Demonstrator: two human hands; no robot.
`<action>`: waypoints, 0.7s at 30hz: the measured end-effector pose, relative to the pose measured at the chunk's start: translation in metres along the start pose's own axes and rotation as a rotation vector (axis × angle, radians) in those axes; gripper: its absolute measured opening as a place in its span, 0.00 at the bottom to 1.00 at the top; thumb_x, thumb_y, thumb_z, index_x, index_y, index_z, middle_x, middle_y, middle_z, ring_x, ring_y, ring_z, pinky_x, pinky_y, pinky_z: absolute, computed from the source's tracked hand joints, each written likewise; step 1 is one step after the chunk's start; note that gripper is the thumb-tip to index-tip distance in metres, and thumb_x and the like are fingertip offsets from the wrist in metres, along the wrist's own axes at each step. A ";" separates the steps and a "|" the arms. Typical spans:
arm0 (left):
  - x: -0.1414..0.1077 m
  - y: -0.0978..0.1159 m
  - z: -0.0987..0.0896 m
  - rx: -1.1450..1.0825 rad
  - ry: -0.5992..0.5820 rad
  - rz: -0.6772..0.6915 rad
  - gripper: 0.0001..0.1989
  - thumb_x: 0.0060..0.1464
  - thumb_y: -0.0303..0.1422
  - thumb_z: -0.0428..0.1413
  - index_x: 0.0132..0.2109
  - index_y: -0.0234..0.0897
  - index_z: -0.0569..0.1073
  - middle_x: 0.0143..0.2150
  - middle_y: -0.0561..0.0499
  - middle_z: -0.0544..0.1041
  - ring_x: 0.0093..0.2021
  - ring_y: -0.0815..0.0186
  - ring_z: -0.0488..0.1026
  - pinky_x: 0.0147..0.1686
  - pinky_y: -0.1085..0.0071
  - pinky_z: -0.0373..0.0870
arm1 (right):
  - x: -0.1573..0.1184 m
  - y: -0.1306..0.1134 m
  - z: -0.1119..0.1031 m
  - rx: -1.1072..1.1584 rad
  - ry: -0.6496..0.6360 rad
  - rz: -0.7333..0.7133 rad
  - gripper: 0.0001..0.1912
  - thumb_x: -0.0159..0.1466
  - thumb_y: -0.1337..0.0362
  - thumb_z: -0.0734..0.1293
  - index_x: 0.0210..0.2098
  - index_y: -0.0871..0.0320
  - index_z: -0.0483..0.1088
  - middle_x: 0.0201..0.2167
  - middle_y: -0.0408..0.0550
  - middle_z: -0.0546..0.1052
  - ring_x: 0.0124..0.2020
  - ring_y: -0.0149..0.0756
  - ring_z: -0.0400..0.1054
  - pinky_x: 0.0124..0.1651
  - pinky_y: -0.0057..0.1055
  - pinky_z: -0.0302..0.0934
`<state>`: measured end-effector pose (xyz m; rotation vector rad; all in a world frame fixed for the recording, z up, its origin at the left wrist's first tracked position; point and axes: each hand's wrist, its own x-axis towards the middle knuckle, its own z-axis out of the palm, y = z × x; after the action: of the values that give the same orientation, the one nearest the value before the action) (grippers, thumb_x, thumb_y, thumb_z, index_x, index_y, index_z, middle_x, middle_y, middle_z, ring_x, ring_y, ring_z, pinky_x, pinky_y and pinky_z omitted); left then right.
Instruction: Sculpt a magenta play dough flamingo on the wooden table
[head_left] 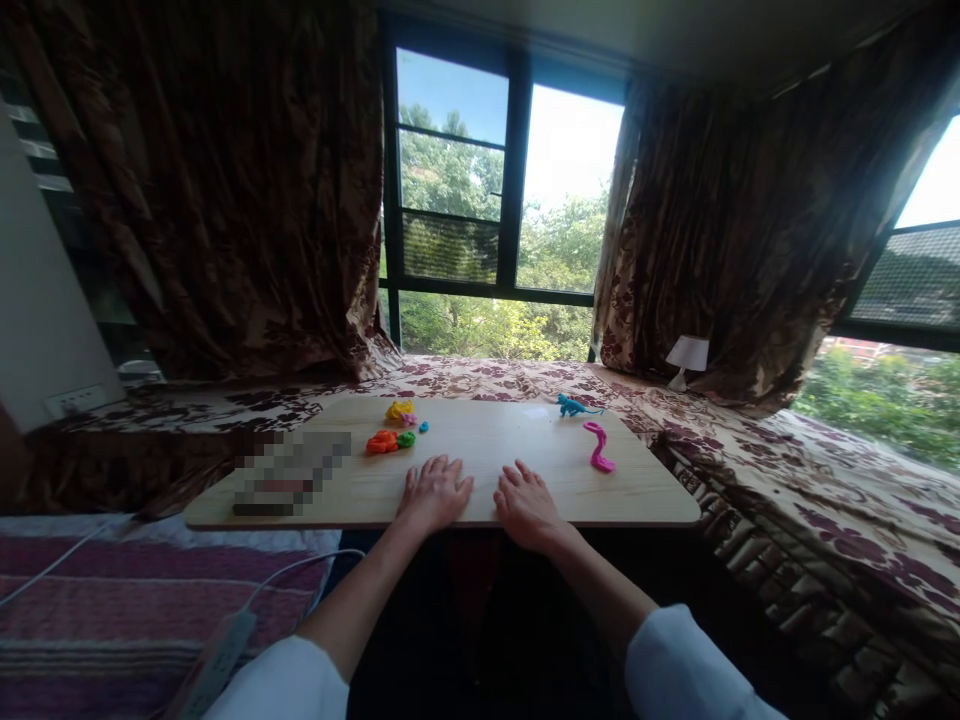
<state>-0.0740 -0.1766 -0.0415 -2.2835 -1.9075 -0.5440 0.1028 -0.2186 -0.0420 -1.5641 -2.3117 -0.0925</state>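
Observation:
My left hand (435, 493) lies flat on the light wooden table (487, 440) near its front edge, fingers stretched out and holding nothing. Beside it, my right hand (527, 505) rests palm down on the same edge, also with its fingers out and nothing held. Beyond my left hand sit soft lumps that look like modelling clay: orange (382, 442), green (406, 439), yellow (399, 410), pink (408, 420) and a small blue piece (424, 427). To the right of my right hand lies a pink S-shaped clay piece (598, 447). Behind that stands a blue four-legged, long-tailed figure (571, 405).
A blurred-out flat object (292, 475) occupies the table's left side. A small white lamp (687, 358) stands on the flowered window ledge (750, 470) at right. At lower left, a power strip (221, 660) with a white cable lies on the striped bed cover (112, 610).

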 end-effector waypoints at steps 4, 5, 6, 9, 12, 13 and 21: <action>-0.001 -0.001 0.000 0.008 -0.013 0.008 0.25 0.55 0.47 0.37 0.55 0.43 0.61 0.60 0.45 0.59 0.59 0.57 0.51 0.55 0.54 0.45 | 0.041 -0.020 0.007 -0.015 -0.014 0.038 0.24 0.65 0.56 0.47 0.54 0.61 0.58 0.58 0.55 0.58 0.61 0.41 0.43 0.59 0.44 0.35; -0.001 -0.002 -0.001 0.006 -0.011 0.011 0.25 0.55 0.46 0.37 0.55 0.43 0.61 0.60 0.45 0.59 0.59 0.57 0.51 0.55 0.53 0.45 | 0.050 -0.019 0.008 -0.011 -0.031 0.080 0.24 0.65 0.56 0.48 0.54 0.61 0.58 0.58 0.55 0.58 0.61 0.41 0.43 0.59 0.44 0.36; -0.001 -0.002 -0.001 0.003 -0.009 0.014 0.24 0.55 0.46 0.37 0.55 0.43 0.61 0.60 0.45 0.59 0.59 0.57 0.51 0.55 0.53 0.45 | 0.058 -0.015 0.008 -0.005 -0.052 0.131 0.23 0.65 0.56 0.48 0.55 0.60 0.57 0.58 0.54 0.57 0.61 0.41 0.43 0.59 0.44 0.36; -0.003 -0.001 -0.002 -0.005 -0.007 0.007 0.24 0.55 0.46 0.37 0.54 0.44 0.61 0.60 0.45 0.58 0.60 0.58 0.51 0.56 0.53 0.45 | 0.069 0.009 0.004 0.000 -0.081 0.242 0.24 0.65 0.57 0.47 0.54 0.63 0.58 0.59 0.58 0.56 0.60 0.45 0.44 0.57 0.48 0.39; -0.004 0.000 -0.003 -0.012 -0.008 -0.003 0.23 0.55 0.45 0.38 0.54 0.44 0.61 0.60 0.46 0.59 0.60 0.58 0.51 0.56 0.53 0.43 | 0.059 0.035 -0.002 -0.006 -0.099 0.306 0.25 0.65 0.58 0.46 0.54 0.64 0.58 0.59 0.60 0.54 0.60 0.49 0.44 0.55 0.52 0.41; -0.004 0.000 -0.004 -0.014 -0.007 -0.004 0.23 0.55 0.45 0.38 0.54 0.44 0.61 0.60 0.46 0.59 0.60 0.58 0.51 0.56 0.53 0.43 | 0.051 0.040 -0.004 -0.010 -0.104 0.307 0.24 0.65 0.59 0.46 0.55 0.63 0.57 0.60 0.59 0.53 0.61 0.48 0.43 0.56 0.51 0.41; -0.005 0.004 -0.006 -0.019 -0.006 -0.022 0.23 0.55 0.44 0.39 0.54 0.43 0.62 0.60 0.46 0.59 0.60 0.59 0.51 0.56 0.54 0.44 | -0.008 0.023 -0.003 -0.028 -0.052 0.088 0.26 0.65 0.59 0.47 0.59 0.64 0.51 0.61 0.56 0.52 0.62 0.45 0.40 0.59 0.42 0.39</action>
<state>-0.0725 -0.1838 -0.0372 -2.2809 -1.9414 -0.5608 0.1268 -0.2173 -0.0447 -1.6985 -2.2862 -0.0636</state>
